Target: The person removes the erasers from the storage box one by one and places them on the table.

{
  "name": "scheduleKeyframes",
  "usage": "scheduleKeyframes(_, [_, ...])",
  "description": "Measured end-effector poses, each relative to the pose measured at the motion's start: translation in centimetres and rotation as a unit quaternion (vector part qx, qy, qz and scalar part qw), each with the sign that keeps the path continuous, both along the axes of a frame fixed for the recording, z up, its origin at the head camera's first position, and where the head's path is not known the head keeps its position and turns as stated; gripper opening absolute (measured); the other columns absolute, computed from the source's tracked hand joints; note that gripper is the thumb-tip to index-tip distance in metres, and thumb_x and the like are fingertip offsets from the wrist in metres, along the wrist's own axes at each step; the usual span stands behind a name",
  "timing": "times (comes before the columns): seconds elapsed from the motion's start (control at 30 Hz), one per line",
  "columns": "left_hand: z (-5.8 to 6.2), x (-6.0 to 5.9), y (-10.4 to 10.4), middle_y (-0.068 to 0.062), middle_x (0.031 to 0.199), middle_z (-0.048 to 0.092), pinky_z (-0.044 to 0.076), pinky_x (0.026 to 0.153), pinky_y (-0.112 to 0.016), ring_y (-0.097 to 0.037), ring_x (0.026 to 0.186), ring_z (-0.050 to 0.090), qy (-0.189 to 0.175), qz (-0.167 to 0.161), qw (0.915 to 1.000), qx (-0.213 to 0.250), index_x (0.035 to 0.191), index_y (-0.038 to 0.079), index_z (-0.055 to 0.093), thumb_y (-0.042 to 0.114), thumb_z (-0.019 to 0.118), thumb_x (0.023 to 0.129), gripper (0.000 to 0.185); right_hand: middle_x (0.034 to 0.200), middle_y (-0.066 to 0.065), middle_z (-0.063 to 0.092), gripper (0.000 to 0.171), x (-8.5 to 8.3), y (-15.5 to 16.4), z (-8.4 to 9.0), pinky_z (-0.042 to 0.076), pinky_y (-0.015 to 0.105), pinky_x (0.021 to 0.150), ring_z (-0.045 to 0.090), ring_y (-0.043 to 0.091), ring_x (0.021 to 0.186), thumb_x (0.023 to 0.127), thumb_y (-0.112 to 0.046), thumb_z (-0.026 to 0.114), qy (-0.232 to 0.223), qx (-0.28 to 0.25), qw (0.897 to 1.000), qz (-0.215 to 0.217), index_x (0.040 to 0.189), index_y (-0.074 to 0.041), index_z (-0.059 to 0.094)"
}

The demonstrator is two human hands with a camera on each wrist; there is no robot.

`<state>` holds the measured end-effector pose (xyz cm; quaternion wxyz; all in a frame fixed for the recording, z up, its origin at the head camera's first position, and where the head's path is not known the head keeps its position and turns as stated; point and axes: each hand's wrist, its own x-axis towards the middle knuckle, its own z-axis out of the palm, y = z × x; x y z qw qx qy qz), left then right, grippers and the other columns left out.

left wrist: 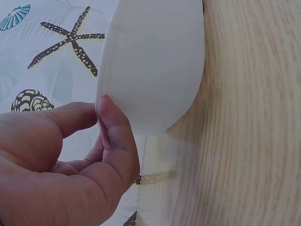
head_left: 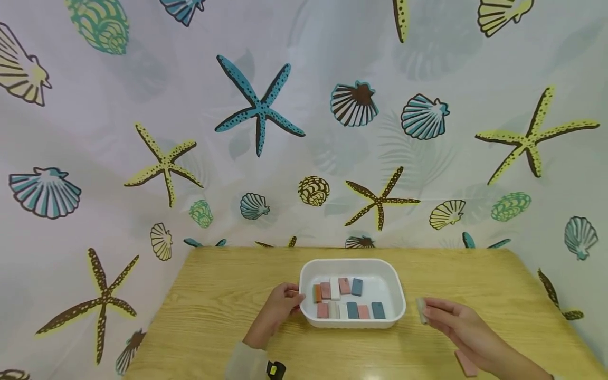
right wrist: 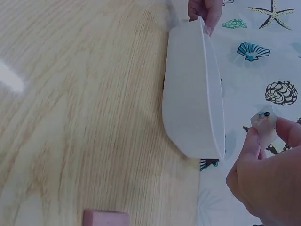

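Observation:
A white plastic tub stands on the table, with several small eraser-like blocks in two rough rows inside. In the left wrist view, my left hand pinches the tub's rim between thumb and fingers, at its left end. Out to the right of the tub, my right hand holds a small off-white block between thumb and fingers, raised over the table. A dark spot shows on this block's end in the right wrist view. Among the blocks inside are a blue one, a white one and a pink one.
A lone pink block lies on the wooden table below my right forearm, partly covered by it in the head view. A white cloth printed with shells and starfish hangs behind the table and at both sides.

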<state>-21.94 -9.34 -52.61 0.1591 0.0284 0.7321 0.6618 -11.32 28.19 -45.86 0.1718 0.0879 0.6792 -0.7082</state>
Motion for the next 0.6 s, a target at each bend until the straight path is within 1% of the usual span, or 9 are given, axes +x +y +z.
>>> scheduleKeyframes(0.1, [-0.1,0.1,0.0,-0.014,0.096,0.054,0.053,0.075,-0.040,-0.018,0.076,0.058,-0.002,0.003,1.0000,0.000,0.119,-0.010,0.046,0.008,0.060,0.091,0.036,0.125,0.009,0.053,0.066,0.6,0.9,-0.5,0.045,0.033,0.093,0.055,0.012,0.105,0.093,-0.028,0.057,0.000,0.062,0.998,0.001,0.137,0.014,0.029])
scheduleKeyframes(0.2, [0.0,-0.2,-0.1,-0.013,0.094,0.054,0.054,0.074,-0.040,-0.018,0.075,0.057,-0.002,0.006,1.0000,0.001,0.118,-0.010,0.046,0.009,0.060,0.091,0.037,0.123,0.012,0.054,0.065,0.8,1.8,-1.0,0.045,0.039,0.093,0.056,0.017,0.105,0.092,-0.031,0.059,0.000,0.130,0.992,-0.003,0.135,0.012,0.034])
scheduleKeyframes(0.3, [0.0,-0.3,-0.1,-0.014,0.094,0.054,0.054,0.074,-0.040,-0.018,0.075,0.057,-0.003,0.003,1.0000,0.004,0.118,-0.010,0.046,0.009,0.061,0.090,0.037,0.118,0.013,0.056,0.064,1.1,2.6,-1.9,0.046,0.043,0.089,0.056,0.021,0.102,0.090,-0.033,0.062,0.005,0.202,0.979,-0.003,0.132,0.011,0.040])
scheduleKeyframes(0.43, [-0.2,-0.2,-0.1,-0.014,0.095,0.054,0.054,0.073,-0.039,-0.018,0.074,0.058,-0.005,-0.002,1.0000,0.003,0.119,-0.011,0.045,0.008,0.060,0.091,0.037,0.108,0.009,0.060,0.059,1.7,3.1,-3.5,0.051,0.037,0.077,0.058,0.021,0.094,0.085,-0.032,0.068,0.006,0.291,0.957,-0.003,0.125,0.007,0.050])
scheduleKeyframes(0.5, [-0.3,-0.2,-0.1,-0.014,0.095,0.054,0.054,0.073,-0.038,-0.017,0.074,0.058,-0.005,-0.002,1.0000,0.002,0.119,-0.011,0.045,0.008,0.060,0.091,0.037,0.103,0.008,0.061,0.054,2.1,3.1,-4.3,0.052,0.034,0.070,0.059,0.021,0.090,0.083,-0.028,0.069,0.007,0.318,0.948,-0.001,0.121,0.007,0.053])
scheduleKeyframes(0.6, [-0.2,0.0,0.0,-0.015,0.095,0.054,0.054,0.073,-0.038,-0.018,0.075,0.058,-0.006,-0.001,1.0000,0.002,0.119,-0.011,0.045,0.008,0.060,0.091,0.037,0.098,0.007,0.060,0.048,2.7,2.9,-5.2,0.052,0.034,0.063,0.059,0.020,0.084,0.083,-0.022,0.070,0.006,0.330,0.944,0.000,0.118,0.006,0.054])
